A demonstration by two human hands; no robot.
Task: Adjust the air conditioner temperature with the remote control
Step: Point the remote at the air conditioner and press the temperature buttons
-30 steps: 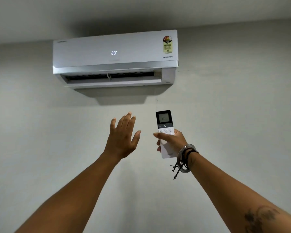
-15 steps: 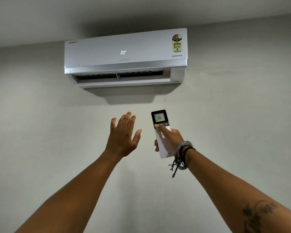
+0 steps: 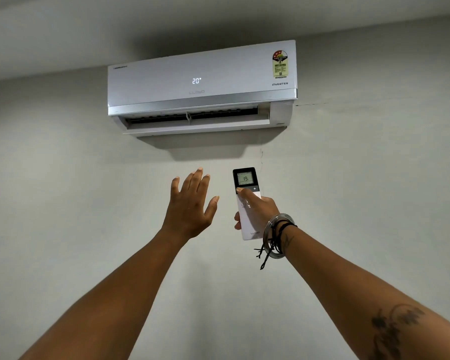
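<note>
A white wall-mounted air conditioner (image 3: 202, 84) hangs high on the wall, its front display reading 20 and its lower flap open. My right hand (image 3: 260, 209) holds a slim white remote control (image 3: 246, 178) upright below the unit's right half. The remote's dark top screen reads 19. My thumb lies on the button row just under the screen, at its left side. My left hand (image 3: 191, 203) is raised beside the remote, to its left, fingers spread, palm toward the wall, holding nothing.
A plain grey wall (image 3: 374, 178) fills the view, with the ceiling (image 3: 166, 19) just above the unit. A thin crack (image 3: 312, 103) runs right from the unit's corner. Bangles and black threads (image 3: 277, 235) circle my right wrist.
My thumb has slid up the remote to the button row under the screen. The remote's reading went from 20 to 19; the unit's display stays at 20. My left hand stays raised.
</note>
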